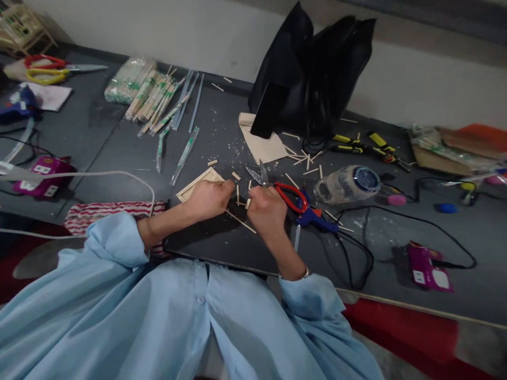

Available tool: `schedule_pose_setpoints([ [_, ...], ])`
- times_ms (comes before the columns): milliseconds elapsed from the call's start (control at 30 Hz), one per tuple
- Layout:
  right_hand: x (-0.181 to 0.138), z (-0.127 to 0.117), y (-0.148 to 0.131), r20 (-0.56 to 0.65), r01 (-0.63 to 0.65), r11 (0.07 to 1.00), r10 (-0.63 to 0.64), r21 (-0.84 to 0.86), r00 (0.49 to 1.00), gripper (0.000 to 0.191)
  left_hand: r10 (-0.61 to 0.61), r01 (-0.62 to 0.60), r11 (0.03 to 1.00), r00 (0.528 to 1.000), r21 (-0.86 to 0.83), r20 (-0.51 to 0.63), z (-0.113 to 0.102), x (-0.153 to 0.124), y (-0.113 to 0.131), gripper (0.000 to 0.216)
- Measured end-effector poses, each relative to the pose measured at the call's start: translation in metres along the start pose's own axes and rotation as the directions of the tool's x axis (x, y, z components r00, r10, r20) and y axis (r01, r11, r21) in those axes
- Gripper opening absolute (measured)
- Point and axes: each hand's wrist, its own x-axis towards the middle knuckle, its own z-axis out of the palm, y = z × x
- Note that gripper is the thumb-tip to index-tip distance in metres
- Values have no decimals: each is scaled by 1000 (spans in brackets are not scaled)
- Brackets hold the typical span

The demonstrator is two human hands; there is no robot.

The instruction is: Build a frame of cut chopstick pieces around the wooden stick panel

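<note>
Presently handling short stick pieces [238,194] beside the slatted panel [193,185], flat on the surface [134,148]; judged a piecing step. Curls left hand [212,199] at the panel's edge; cannot tell whether gripping anything. Appears to pinch one small stick [247,203] in right hand [269,208], just beside red-handled scissors [261,179]. Would next call for careful alignment.

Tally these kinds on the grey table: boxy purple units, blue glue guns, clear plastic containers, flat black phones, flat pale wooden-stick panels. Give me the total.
Boxy purple units: 2
Blue glue guns: 2
Clear plastic container: 1
Flat black phone: 1
Flat pale wooden-stick panel: 1
Total: 7
</note>
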Motion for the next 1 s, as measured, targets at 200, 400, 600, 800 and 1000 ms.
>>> schedule_pose_setpoints([
  [200, 9, -3, 21, -25, -64, 997, 65, 41, 998, 31, -173, -80, 736, 938, -673, -302, -1, 16, -30, 20],
  [400, 8, 0, 16, -85, -63, 995, 69, 73, 994, 27, -287, 37, 192, 958, -981, -20, -2, 20, -26, 14],
  [600, 7, 1, 22, -43, -127, 989, 130, 72, 991, 27, -256, 34, 53, 966, -998, 20, -2, 17, -17, 20],
  [800, 7, 3, 16, 88, -38, 989, 26, 140, 996, 23, -251, -3, 85, 968, -996, -24, 2, 19, -21, 23],
  [1000, 7, 0, 15, 249, 84, 991, -108, 106, 962, 17, -272, 8, 47, 962, -999, -5, 2, 19, -21, 23],
])
